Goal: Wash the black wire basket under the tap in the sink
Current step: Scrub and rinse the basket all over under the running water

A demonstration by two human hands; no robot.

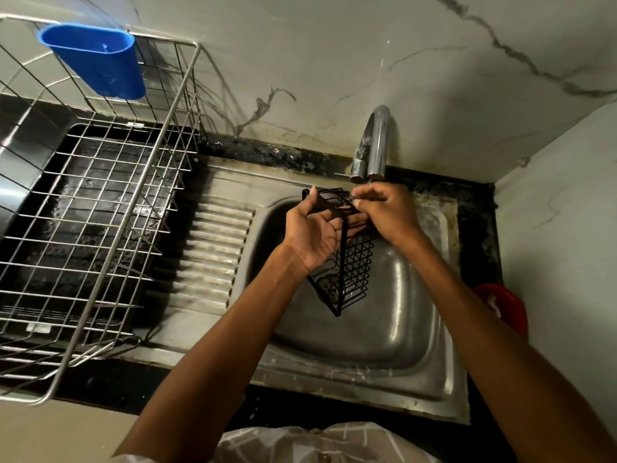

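The black wire basket (354, 269) hangs tilted on end over the steel sink bowl (394, 315), its upper end just below the spout of the chrome tap (375, 145). My left hand (312, 233) holds the basket's left side, palm turned up, thumb over the top wire. My right hand (389, 212) pinches the wires at the basket's upper right corner, right under the spout. Whether water is running cannot be made out. The drain shows through the basket's lower mesh.
A large steel wire dish rack (96, 208) stands on the counter at left, with a blue plastic holder (96, 58) hung on its back rim. The ribbed drainboard (217, 248) lies between rack and bowl. A red object (504, 305) sits at the right, by the wall.
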